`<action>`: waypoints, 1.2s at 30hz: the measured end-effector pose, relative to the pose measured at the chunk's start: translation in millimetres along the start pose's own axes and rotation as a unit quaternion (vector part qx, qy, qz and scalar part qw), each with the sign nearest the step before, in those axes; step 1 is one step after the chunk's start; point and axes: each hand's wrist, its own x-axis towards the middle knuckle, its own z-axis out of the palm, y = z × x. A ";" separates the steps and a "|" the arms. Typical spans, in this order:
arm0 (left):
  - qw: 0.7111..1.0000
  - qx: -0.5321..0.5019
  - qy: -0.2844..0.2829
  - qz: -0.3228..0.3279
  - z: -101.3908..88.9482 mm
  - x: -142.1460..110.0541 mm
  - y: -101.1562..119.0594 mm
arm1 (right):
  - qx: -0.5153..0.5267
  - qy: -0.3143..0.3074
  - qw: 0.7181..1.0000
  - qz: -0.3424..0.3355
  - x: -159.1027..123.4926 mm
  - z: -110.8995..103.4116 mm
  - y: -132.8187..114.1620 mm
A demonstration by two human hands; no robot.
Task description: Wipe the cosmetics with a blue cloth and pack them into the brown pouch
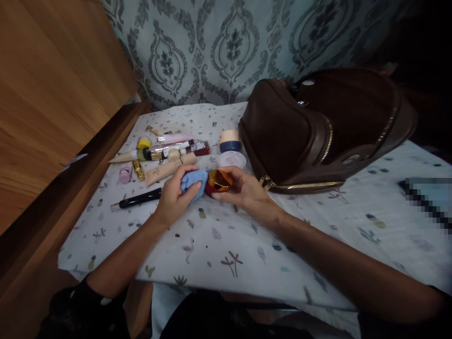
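My left hand (175, 194) is closed round a bunched blue cloth (195, 181), which presses against the side of a small red jar with a shiny gold lid (219, 180). My right hand (243, 190) grips that jar from the right, thumb below and fingers behind it. Just behind the jar lie a round white-lidded container (231, 160) and a dark blue jar with a beige lid (229, 141). Left of my left hand is a black tube-like item (140, 198), its right end hidden behind the hand. A beige squeeze tube (167, 170) lies beyond it.
A large brown leather bag (289, 136) with its zip open stands on the right. Several cosmetics, including a gold lipstick tube (138, 170) and a pink-capped bottle (125, 173), are grouped at left. A wooden panel (63, 89) borders the patterned tablecloth (212, 240).
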 end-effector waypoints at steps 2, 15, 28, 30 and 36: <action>1.000 -0.009 -0.004 -0.013 0.0 -0.1 -1.1 | 0.009 -0.009 1.000 0.017 -0.9 -0.6 -2.7; 0.994 0.001 -0.023 0.109 -1.9 0.2 3.9 | 0.040 -0.007 0.999 0.031 1.9 -2.8 2.2; 0.981 -0.164 -0.042 -0.099 -6.8 7.3 -6.0 | 0.057 -0.098 0.993 0.026 1.7 -4.7 -0.8; 0.971 -0.201 -0.049 -0.122 -6.6 7.4 -9.9 | 0.063 -0.107 0.992 0.027 1.7 -5.8 -1.9; 0.974 -0.177 -0.087 -0.108 -7.6 6.2 -8.8 | 0.029 -0.110 0.992 0.047 2.5 -8.2 -3.3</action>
